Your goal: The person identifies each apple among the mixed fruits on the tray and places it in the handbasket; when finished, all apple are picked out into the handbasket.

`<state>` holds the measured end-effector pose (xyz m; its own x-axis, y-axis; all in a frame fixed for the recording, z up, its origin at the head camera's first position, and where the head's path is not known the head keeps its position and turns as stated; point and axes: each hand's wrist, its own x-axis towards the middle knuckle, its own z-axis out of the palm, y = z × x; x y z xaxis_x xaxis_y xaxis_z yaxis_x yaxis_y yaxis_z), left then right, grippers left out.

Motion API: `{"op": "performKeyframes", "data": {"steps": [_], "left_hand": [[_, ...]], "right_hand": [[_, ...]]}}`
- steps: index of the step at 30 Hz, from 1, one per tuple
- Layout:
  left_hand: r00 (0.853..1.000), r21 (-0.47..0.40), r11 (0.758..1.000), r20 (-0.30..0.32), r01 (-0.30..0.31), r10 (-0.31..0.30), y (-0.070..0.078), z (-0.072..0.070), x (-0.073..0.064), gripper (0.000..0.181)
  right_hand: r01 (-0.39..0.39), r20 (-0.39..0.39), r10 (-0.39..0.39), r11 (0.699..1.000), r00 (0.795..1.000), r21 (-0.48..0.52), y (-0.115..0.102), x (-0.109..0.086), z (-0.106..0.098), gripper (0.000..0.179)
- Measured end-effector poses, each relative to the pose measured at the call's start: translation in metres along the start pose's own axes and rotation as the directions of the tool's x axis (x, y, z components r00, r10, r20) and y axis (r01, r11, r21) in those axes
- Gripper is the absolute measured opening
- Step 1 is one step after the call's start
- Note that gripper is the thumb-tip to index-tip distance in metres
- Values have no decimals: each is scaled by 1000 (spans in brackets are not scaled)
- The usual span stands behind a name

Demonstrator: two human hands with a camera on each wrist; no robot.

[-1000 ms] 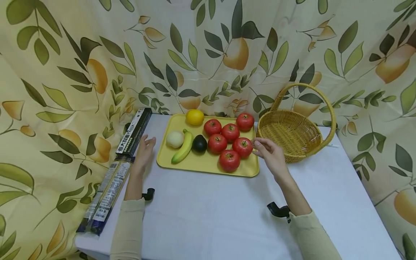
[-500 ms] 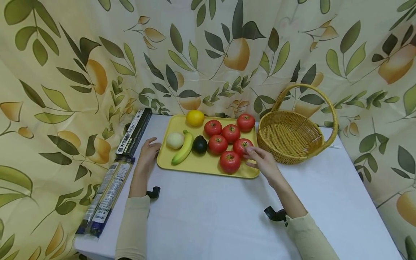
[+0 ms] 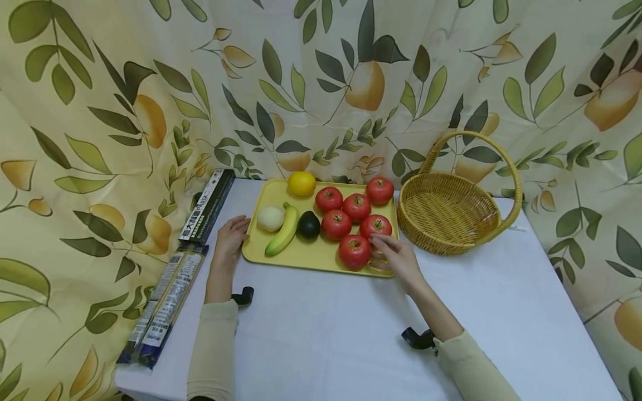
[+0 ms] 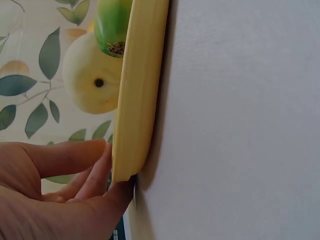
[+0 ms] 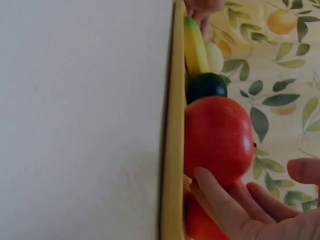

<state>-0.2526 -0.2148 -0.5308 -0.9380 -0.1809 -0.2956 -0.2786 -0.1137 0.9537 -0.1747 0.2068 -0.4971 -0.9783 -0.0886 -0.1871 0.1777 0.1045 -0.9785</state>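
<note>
In the head view a yellow tray carries several red apples, among them a front one, plus a lemon, a banana, a dark avocado and a pale round fruit. My left hand holds the tray's left edge; the left wrist view has fingers on both sides of the rim. My right hand reaches over the tray's right front corner. In the right wrist view its extended fingers touch the front apple, thumb spread away.
A wicker basket with a tall handle stands to the right of the tray. On the left lie a black pasta box and clear pasta packets. A patterned curtain hangs behind the white table.
My left hand has moved right, from beside the pasta box to the tray's edge. My right hand has come left and nearer, from the right-hand apple to the front one.
</note>
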Motion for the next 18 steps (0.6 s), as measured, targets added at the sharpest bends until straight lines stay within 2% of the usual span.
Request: {"op": "performKeyframes", "data": {"steps": [6, 18], "left_hand": [[999, 4, 1000, -38, 30, -30, 0, 2, 1, 77], [999, 22, 998, 2, 52, -52, -2, -5, 5, 81]], "right_hand": [[-26, -16, 26, 998, 1000, -50, 9, 3, 14, 53], [-20, -83, 12, 995, 996, -95, 12, 8, 28, 54]]}}
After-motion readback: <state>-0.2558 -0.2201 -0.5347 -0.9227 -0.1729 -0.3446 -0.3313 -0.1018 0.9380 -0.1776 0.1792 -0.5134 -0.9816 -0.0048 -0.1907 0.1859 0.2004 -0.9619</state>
